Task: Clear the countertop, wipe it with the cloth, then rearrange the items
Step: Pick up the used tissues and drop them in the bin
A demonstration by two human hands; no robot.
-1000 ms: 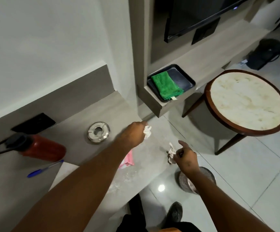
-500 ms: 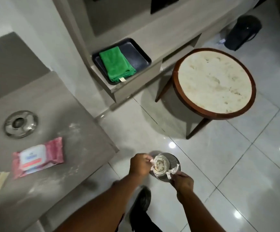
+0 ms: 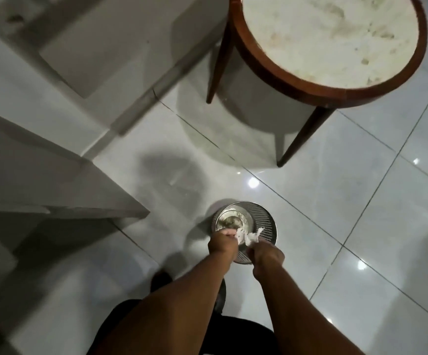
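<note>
Glossy tiled floor (image 3: pixel 335 201) carries a metal mesh bin (image 3: pixel 264 221) and round table (image 3: pixel 330 42)

Silver, perforated in fine dotted rows around its wall: metal wastebasket (image 3: pixel 264 216), with a shiny pale base speckled greenish-brown. White, crumpled: tissue scraps (image 3: pixel 252 237) pinched over it. Reddish-brown wood on the rim of the round side table (image 3: pixel 310 85), darker brown on its legs; cream marble top mottled with faint yellowish and tan veins. Glossy pale grey-white floor tiles (image 3: pixel 361 201), ruled by thin dark grout lines and dotted with bright white light reflections. Matte grey-beige countertop (image 3: pixel 41 180), dusted white along its near edge. Black shoes (image 3: pixel 160 279) and black clothing at the bottom edge.
</note>
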